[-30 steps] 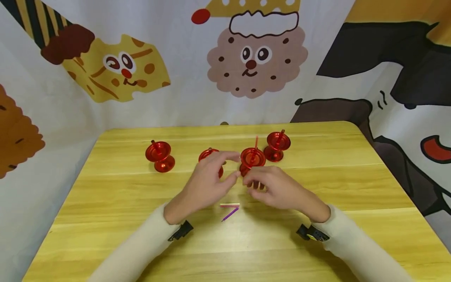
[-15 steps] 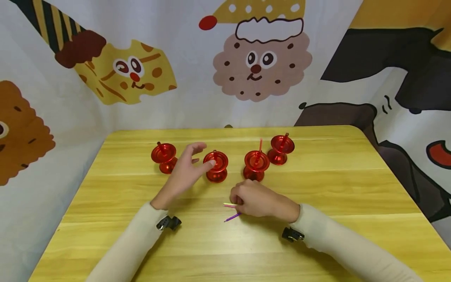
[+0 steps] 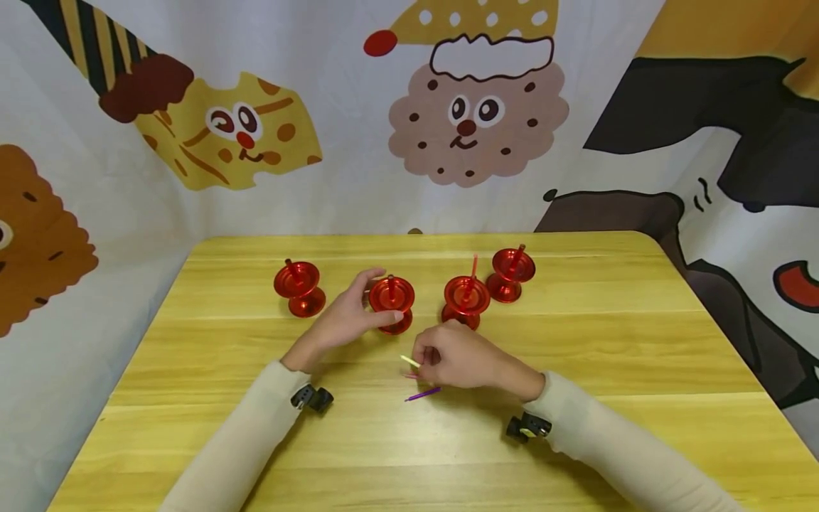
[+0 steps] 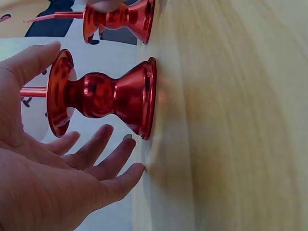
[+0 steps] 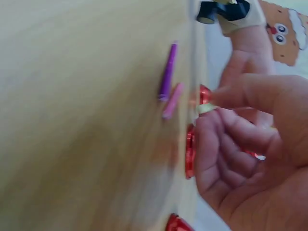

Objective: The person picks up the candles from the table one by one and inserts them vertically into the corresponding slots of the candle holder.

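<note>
My left hand [image 3: 342,316] is spread around a shiny red metal candle holder [image 3: 392,302]. In the left wrist view the thumb lies at the rim of its dish, and the other fingers stand loosely bent beside the stem. My right hand [image 3: 463,355] pinches a thin yellow candle [image 3: 409,361] between thumb and fingertips, raised at one end. A pink candle [image 5: 173,100] and a purple candle [image 5: 168,72] lie on the table below it. The pink one is partly hidden behind the right hand in the head view.
Beyond the right hand stands a red holder [image 3: 466,293] with a pinkish candle [image 3: 475,264] upright in it. Another red holder [image 3: 513,264] is behind it to the right, and one more holder [image 3: 297,281] stands at left. A printed curtain [image 3: 358,206] hangs behind the wooden table [image 3: 608,341].
My left hand has moved left, then come around the second holder from the left. The right hand has drawn back from the holders to the loose candles and picked up the yellow one.
</note>
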Tool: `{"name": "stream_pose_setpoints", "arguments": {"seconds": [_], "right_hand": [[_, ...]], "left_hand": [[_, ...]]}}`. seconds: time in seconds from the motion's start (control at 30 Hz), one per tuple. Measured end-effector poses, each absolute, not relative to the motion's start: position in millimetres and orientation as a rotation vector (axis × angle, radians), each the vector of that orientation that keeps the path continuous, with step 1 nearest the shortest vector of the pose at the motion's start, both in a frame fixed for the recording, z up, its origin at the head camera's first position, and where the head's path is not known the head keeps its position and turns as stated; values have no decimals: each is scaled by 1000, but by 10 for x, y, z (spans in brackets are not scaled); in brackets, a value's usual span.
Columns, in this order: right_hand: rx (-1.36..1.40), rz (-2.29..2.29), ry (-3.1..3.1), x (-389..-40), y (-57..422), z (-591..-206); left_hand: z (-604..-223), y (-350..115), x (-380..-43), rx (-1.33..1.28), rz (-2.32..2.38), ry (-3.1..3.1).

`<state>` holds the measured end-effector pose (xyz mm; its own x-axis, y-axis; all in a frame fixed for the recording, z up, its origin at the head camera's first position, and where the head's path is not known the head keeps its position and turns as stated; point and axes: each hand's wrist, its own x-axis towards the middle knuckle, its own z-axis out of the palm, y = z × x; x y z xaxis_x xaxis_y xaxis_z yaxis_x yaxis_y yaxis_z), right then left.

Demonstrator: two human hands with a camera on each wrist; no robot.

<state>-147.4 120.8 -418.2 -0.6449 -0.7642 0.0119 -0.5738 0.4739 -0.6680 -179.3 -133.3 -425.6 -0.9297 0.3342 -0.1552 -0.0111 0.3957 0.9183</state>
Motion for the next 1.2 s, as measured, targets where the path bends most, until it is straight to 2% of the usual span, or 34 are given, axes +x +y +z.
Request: {"name": "stream_pose_setpoints", "arguments": {"seconds": [0.4, 0.67, 0.87, 1.2], "right_hand": [[-1139, -1537, 2570, -1582, 1035, -3989], [-974, -1833, 2624, -1796, 856, -3863], [-910, -1889, 2667, -1902, 784, -3842], [-955, -1793, 2723, -1979, 728, -3903]], "left_hand": [[-4308, -1348, -1777, 344, 1597, 2275], [-4318, -1348, -1779, 332, 1584, 2293], [-4313, -1336, -1780, 311, 1570, 2309], [-4318, -1344, -1780, 325, 1571, 2308]]}}
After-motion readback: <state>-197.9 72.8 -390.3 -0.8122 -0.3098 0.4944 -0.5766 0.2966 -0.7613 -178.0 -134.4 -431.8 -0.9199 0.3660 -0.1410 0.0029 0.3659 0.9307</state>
